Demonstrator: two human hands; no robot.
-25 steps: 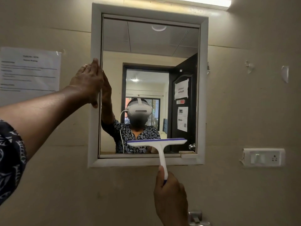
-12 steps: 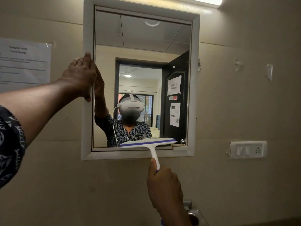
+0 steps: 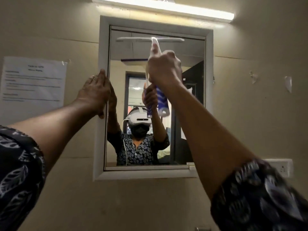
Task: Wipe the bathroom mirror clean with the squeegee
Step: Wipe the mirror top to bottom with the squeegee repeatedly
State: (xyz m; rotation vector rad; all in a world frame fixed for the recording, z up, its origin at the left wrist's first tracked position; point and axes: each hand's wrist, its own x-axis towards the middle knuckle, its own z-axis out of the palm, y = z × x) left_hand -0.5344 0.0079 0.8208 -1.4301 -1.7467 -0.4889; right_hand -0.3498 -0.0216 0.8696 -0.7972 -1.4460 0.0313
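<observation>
A white-framed bathroom mirror (image 3: 188, 47) hangs on the beige wall. The white squeegee (image 3: 150, 39) with a blue-and-white handle has its blade lying level against the glass near the mirror's top edge. My right hand (image 3: 164, 67) is shut on the handle, just below the blade, arm raised. My left hand (image 3: 95, 92) grips the mirror's left frame edge at mid height. The glass reflects both arms, the squeegee and a person wearing a headset.
A tube light (image 3: 163, 9) glows above the mirror. A printed paper notice (image 3: 33, 80) is taped to the wall at the left. A white switch socket (image 3: 281, 167) sits at the lower right, partly behind my right sleeve.
My right hand has lifted the squeegee from the mirror's bottom edge up to near its top. My left hand stays on the left frame edge. The view has tilted upward.
</observation>
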